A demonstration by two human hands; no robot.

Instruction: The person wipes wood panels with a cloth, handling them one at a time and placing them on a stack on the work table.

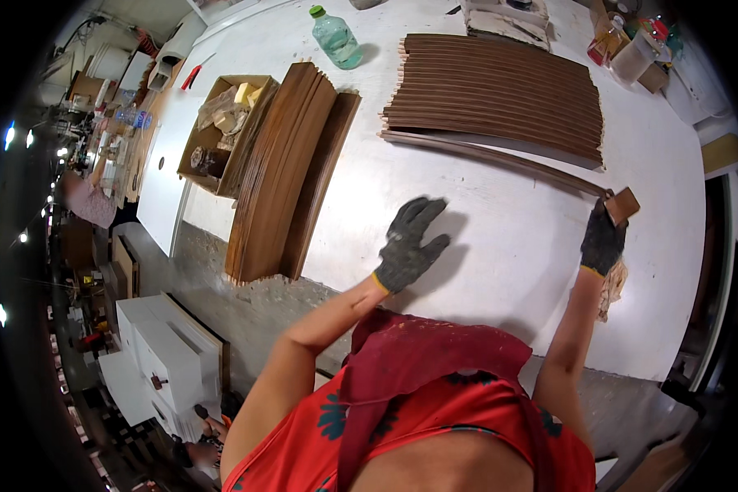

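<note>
My left hand (410, 242), in a dark grey work glove, hovers flat over the white tabletop (484, 246) with its fingers spread and nothing in it. My right hand (603, 238), gloved the same way, grips a small brown block (623, 203) pressed at the near end of a long thin brown wooden strip (492, 153). That strip lies alone on the table, just in front of a row of several similar strips (496, 94) laid side by side. A stack of brown strips (283, 168) rests at the table's left edge.
An open cardboard box (221, 131) of small parts sits left of the stack. A clear plastic bottle (334, 37) with a green cap stands at the far side. Containers and clutter (631, 49) crowd the far right corner. White cabinets (160, 353) stand on the floor below left.
</note>
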